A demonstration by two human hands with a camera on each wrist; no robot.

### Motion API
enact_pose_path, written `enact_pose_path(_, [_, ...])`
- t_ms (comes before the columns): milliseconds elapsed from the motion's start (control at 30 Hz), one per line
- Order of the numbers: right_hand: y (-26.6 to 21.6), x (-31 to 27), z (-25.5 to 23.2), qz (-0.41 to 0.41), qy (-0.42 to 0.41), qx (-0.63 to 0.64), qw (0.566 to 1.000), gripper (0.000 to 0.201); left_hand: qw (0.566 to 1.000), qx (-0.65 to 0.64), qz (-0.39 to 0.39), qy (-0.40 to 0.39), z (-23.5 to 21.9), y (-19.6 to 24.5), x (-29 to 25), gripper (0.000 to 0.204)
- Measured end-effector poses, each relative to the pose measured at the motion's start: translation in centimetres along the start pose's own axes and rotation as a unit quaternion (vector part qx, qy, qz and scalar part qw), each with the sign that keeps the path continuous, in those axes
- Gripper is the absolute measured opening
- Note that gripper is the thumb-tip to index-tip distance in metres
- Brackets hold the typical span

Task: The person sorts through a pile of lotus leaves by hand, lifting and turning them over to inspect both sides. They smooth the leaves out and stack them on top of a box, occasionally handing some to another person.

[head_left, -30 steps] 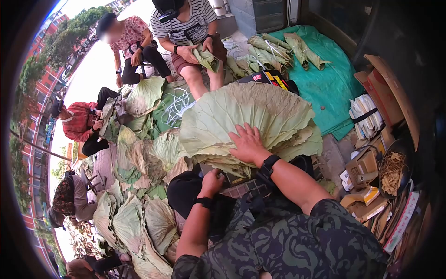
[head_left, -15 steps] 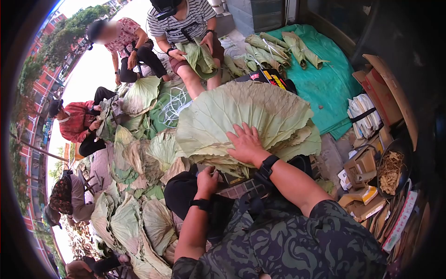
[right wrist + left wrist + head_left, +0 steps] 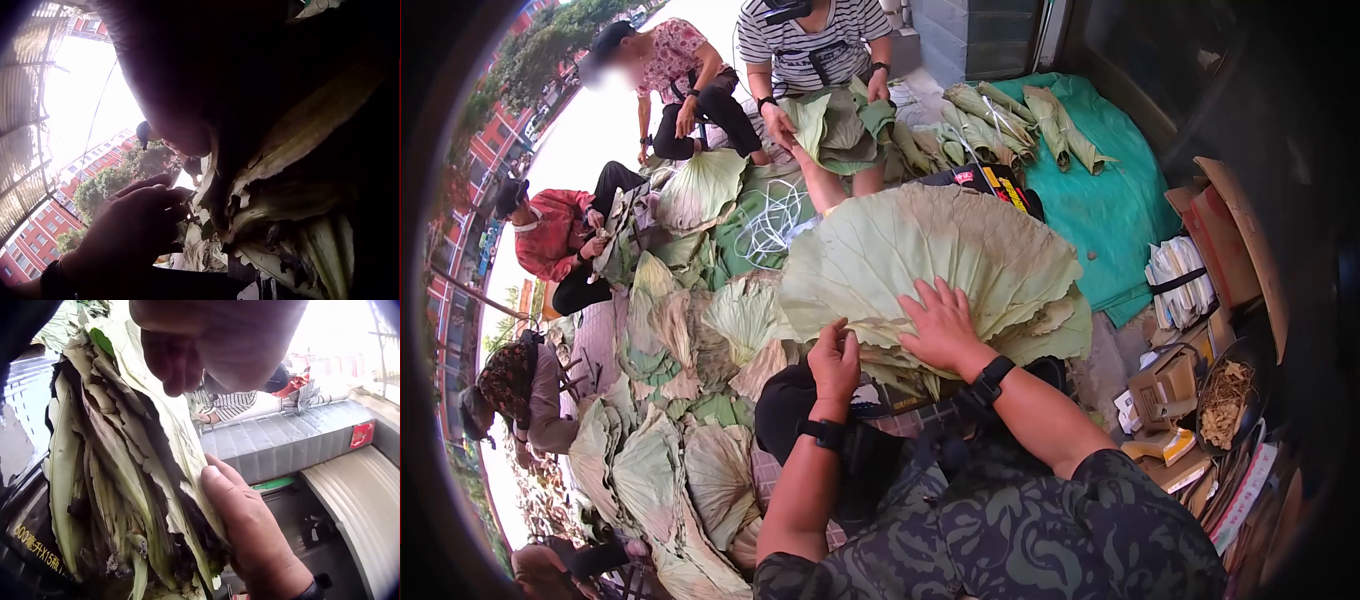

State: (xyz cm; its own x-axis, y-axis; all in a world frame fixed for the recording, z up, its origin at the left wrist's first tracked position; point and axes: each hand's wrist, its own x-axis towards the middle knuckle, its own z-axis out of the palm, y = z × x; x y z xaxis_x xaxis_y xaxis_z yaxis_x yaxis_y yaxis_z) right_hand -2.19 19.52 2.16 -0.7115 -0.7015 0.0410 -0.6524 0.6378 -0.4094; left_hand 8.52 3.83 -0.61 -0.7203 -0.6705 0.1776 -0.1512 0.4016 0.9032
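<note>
A stack of large, dried lotus leaves (image 3: 920,240), pale green and brown at the edges, lies over a dark printed carton (image 3: 34,540) in front of me. My right hand (image 3: 945,325) rests flat on the top leaf with fingers spread. In the left wrist view its thumb (image 3: 215,481) lies along the leaf's side. My left hand (image 3: 833,365) is raised by the stack's near left edge, its fingers loosely bent and nothing seen in them. The stack's layered, ragged edges (image 3: 119,469) show in the left wrist view.
More loose leaves (image 3: 660,470) cover the ground at left. White string (image 3: 775,225) lies beyond the stack. Rolled leaf bundles (image 3: 990,125) rest near a green tarp (image 3: 1100,200). A person in stripes (image 3: 825,50) handles leaves opposite. Cardboard boxes (image 3: 1165,390) stand at right.
My left hand has risen from beside the carton to the stack's left edge. The right hand stays on the top leaf. The person opposite has spread a leaf bundle wider.
</note>
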Motion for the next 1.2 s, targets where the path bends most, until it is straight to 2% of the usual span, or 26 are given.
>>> enact_pose_path(133, [0.1, 0.0, 0.0, -0.003, -0.001, -0.008, 1.0, 0.058, 0.999, 0.031, 0.04, -0.003, 0.3, 1.5, 2.6, 0.022])
enact_pose_path(200, [0.1, 0.0, 0.0, -0.004, -0.002, -0.019, 1.0, 0.059, 0.993, 0.029, 0.11, -0.004, 0.8, 1.9, 3.5, 0.022])
enact_pose_path(233, [0.1, -0.1, 0.1, -0.004, -0.004, -0.028, 1.0, 0.06, 0.994, 0.025, 0.111, -0.003, 1.1, 2.0, 3.9, 0.022])
enact_pose_path(300, [0.1, -0.1, 0.1, -0.006, -0.003, -0.035, 0.999, 0.06, 0.989, 0.038, 0.131, -0.047, 1.6, 2.2, 4.5, 0.023])
enact_pose_path(333, [0.1, -0.1, 0.1, -0.009, 0.0, -0.037, 0.999, 0.06, 0.99, 0.033, 0.131, -0.044, 1.9, 2.0, 4.8, 0.023])
enact_pose_path(433, [0.2, -0.1, 0.5, -0.017, 0.009, -0.047, 0.999, 0.059, 0.981, 0.077, 0.121, -0.131, 2.8, 0.3, 5.4, 0.026])
enact_pose_path(467, [0.3, -0.1, 0.5, -0.019, 0.007, -0.053, 0.998, 0.059, 0.982, 0.071, 0.119, -0.128, 2.9, -0.3, 5.5, 0.026])
enact_pose_path(533, [0.3, -0.1, 0.5, -0.025, 0.011, -0.048, 0.998, 0.06, 0.976, 0.06, 0.111, -0.175, 3.0, -1.6, 5.6, 0.026])
enact_pose_path(600, [0.2, -0.1, 0.5, -0.029, 0.014, -0.052, 0.998, 0.058, 0.981, 0.03, 0.089, -0.172, 3.0, -2.0, 5.6, 0.027])
enact_pose_path(667, [0.0, -0.2, 0.4, -0.032, 0.014, -0.056, 0.998, 0.057, 0.985, -0.033, 0.035, -0.168, 3.0, -2.0, 5.4, 0.027])
enact_pose_path(767, [-0.2, 0.0, 0.3, -0.021, 0.004, -0.059, 0.998, 0.057, 0.982, 0.002, 0.055, -0.182, 2.6, -1.2, 6.1, 0.028])
enact_pose_path(900, [-0.2, -0.2, 0.5, -0.021, 0.008, -0.063, 0.998, 0.058, 0.984, -0.01, 0.04, -0.172, 2.6, 0.3, 6.6, 0.028])
enact_pose_path(967, [-0.3, -0.1, 0.6, -0.023, 0.011, -0.067, 0.997, 0.058, 0.985, -0.017, 0.069, -0.158, 2.7, 0.4, 6.9, 0.028])
enact_pose_path(1200, [-0.2, -0.2, 0.6, -0.034, 0.03, -0.065, 0.997, 0.06, 0.985, -0.037, 0.017, -0.169, 2.4, 0.5, 7.0, 0.028])
